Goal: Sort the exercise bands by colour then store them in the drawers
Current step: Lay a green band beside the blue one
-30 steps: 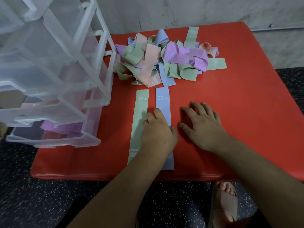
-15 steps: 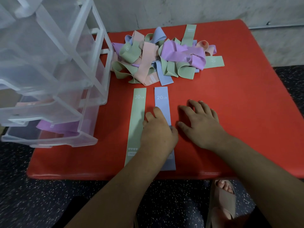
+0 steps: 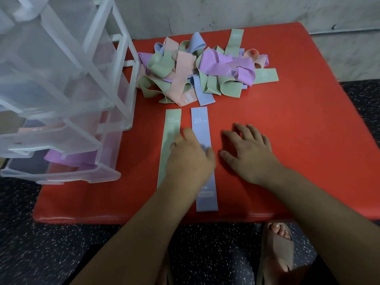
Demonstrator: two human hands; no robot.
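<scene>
Hands unmoved: left hand [image 3: 189, 159] flat on blue band [image 3: 200, 128], right hand [image 3: 248, 155] open on table [image 3: 298, 130]; risk: sliding nudges green band [image 3: 170, 147].

Bands [image 3: 205, 70], upper mid: matt stretchy cloth; drawers [image 3: 61, 99], left: translucent glossy plastic; table top [image 3: 298, 140]: smooth red vinyl-like pad w/ slight sheen; floor [image 3: 41, 247], bottom: dark speckled, matt; wall [image 3: 205, 11], top: rough mottled grey; sandal [image 3: 275, 249], lower right: matt.

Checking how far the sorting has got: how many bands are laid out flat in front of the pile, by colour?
Green band: 1
Blue band: 1
Total: 2 laid flat. The tangled pile behind them cannot be counted.
</scene>
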